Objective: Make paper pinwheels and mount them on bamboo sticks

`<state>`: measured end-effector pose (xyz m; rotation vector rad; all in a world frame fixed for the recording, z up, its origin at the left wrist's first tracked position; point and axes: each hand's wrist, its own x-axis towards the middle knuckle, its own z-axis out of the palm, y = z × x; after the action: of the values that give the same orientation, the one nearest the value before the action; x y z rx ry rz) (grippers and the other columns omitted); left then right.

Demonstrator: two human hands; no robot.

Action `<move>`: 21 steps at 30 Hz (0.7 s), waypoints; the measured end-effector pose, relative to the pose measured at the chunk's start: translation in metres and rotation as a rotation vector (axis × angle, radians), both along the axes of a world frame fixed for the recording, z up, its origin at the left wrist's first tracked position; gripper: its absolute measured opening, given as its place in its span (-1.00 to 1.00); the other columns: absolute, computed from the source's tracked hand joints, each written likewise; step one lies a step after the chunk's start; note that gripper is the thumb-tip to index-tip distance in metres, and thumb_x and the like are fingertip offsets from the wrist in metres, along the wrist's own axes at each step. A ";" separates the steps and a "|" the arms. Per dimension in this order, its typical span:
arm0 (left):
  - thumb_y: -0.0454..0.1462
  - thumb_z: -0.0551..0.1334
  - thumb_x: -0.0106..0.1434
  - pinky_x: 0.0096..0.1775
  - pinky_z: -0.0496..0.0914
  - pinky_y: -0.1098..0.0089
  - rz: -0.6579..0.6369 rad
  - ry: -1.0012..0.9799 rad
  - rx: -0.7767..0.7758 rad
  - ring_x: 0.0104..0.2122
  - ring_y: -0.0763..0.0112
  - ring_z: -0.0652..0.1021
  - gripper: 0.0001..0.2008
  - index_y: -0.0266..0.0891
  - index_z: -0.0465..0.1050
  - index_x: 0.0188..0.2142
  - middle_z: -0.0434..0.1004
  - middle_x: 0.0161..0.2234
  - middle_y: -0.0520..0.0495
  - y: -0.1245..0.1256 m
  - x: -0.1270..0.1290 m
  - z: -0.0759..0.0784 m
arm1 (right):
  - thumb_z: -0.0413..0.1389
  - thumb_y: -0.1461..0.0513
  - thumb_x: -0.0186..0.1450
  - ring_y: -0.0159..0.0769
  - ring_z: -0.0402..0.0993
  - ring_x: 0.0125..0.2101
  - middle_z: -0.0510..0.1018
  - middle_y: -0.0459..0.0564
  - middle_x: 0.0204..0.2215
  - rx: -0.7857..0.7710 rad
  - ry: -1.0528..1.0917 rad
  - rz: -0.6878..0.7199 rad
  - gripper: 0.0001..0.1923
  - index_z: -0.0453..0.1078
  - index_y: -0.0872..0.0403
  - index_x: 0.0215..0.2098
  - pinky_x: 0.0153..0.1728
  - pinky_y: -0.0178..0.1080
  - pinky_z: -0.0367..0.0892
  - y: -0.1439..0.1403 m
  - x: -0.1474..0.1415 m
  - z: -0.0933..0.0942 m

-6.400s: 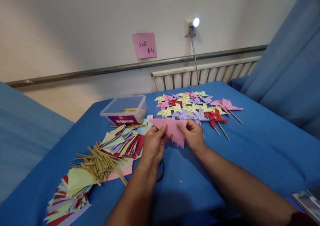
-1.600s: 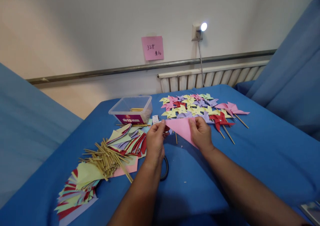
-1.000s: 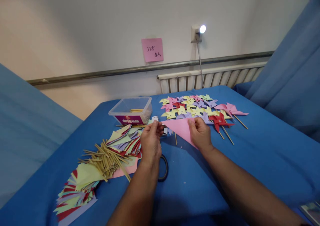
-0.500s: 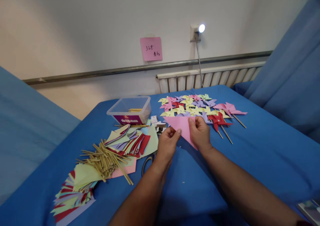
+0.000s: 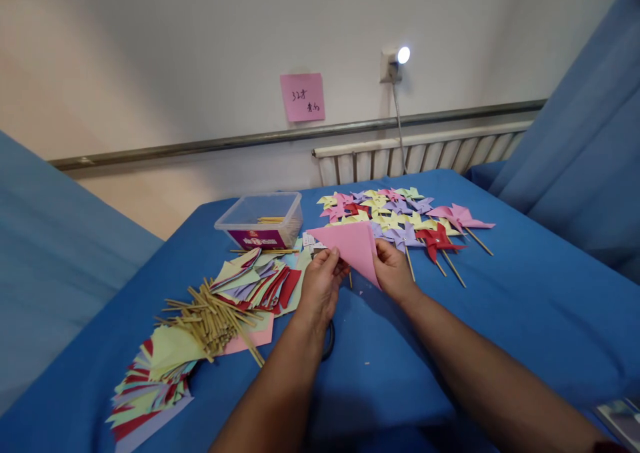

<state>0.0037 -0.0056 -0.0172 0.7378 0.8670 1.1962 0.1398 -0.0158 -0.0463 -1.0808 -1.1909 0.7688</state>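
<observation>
A pink sheet of paper (image 5: 353, 245), folded into a triangle, is held up above the blue-covered table. My left hand (image 5: 323, 279) pinches its lower left edge between thumb and fingers. At the right edge, my right hand (image 5: 394, 267) grips the same paper, its thumb hidden behind or along the fold. Partly covered by my left wrist is the dark handle of a pair of scissors (image 5: 329, 341). Beyond the paper lie finished paper pinwheels (image 5: 403, 235) on sticks, in yellow, pink, purple and red.
Left of my hands are a pile of short wooden sticks (image 5: 213, 323), a fanned stack of coloured paper (image 5: 263, 283) and another fan of paper (image 5: 150, 396). A clear plastic box (image 5: 260, 221) with sticks stands behind them. Blue curtains (image 5: 590, 106) hang at both sides.
The pink folded paper has moved left and turned, with both hands shifting along with it. My left arm now covers more of the scissors.
</observation>
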 end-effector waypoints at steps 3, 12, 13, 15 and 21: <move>-0.02 0.36 0.05 -0.22 0.40 0.38 -0.029 -0.058 -0.045 -0.35 0.41 0.55 -0.61 -0.25 0.45 -0.25 0.56 -0.32 -0.11 0.000 0.000 0.005 | 0.12 0.13 0.20 -0.33 0.38 -0.49 0.51 -0.11 -0.49 0.011 -0.154 -0.110 -0.83 0.40 0.06 -0.33 -0.45 -0.30 0.27 -0.002 0.000 -0.001; -0.10 0.34 0.07 -0.34 0.42 0.36 -0.041 -0.068 -0.069 -0.41 0.32 0.57 -0.63 -0.29 0.50 -0.19 0.61 -0.31 -0.15 -0.001 -0.006 0.022 | 0.11 0.18 0.19 -0.34 0.32 -0.51 0.44 -0.13 -0.53 0.070 -0.377 -0.209 -0.90 0.35 0.05 -0.37 -0.44 -0.28 0.22 -0.008 0.008 0.007; -0.19 0.37 0.02 -0.34 0.42 0.36 -0.032 -0.035 -0.082 -0.43 0.32 0.57 -0.65 -0.30 0.51 -0.20 0.61 -0.33 -0.15 -0.001 -0.007 0.021 | 0.12 0.16 0.18 -0.34 0.34 -0.51 0.46 -0.12 -0.52 0.037 -0.309 -0.195 -0.88 0.35 0.05 -0.36 -0.44 -0.28 0.23 -0.007 0.008 0.006; -0.32 0.38 -0.07 -0.32 0.43 0.34 -0.029 0.022 -0.079 -0.44 0.29 0.58 -0.61 -0.33 0.50 -0.18 0.62 -0.35 -0.15 -0.001 -0.009 0.019 | 0.15 0.13 0.17 -0.31 0.39 -0.47 0.51 -0.09 -0.46 -0.038 -0.117 -0.134 -0.83 0.36 0.05 -0.34 -0.42 -0.27 0.29 -0.004 0.007 0.003; -0.35 0.39 -0.14 -0.28 0.45 0.25 -0.042 0.129 -0.014 -0.41 0.19 0.60 -0.46 -0.35 0.48 -0.08 0.63 -0.32 -0.19 -0.003 -0.012 0.017 | 0.27 0.11 0.06 -0.29 0.45 -0.45 0.55 -0.11 -0.43 -0.149 0.355 0.046 -0.74 0.37 0.04 -0.35 -0.38 -0.24 0.35 0.001 0.007 0.005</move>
<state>-0.0082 -0.0086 -0.0005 0.8254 0.9609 1.1134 0.1465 -0.0151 -0.0414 -0.9895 -0.8699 1.0505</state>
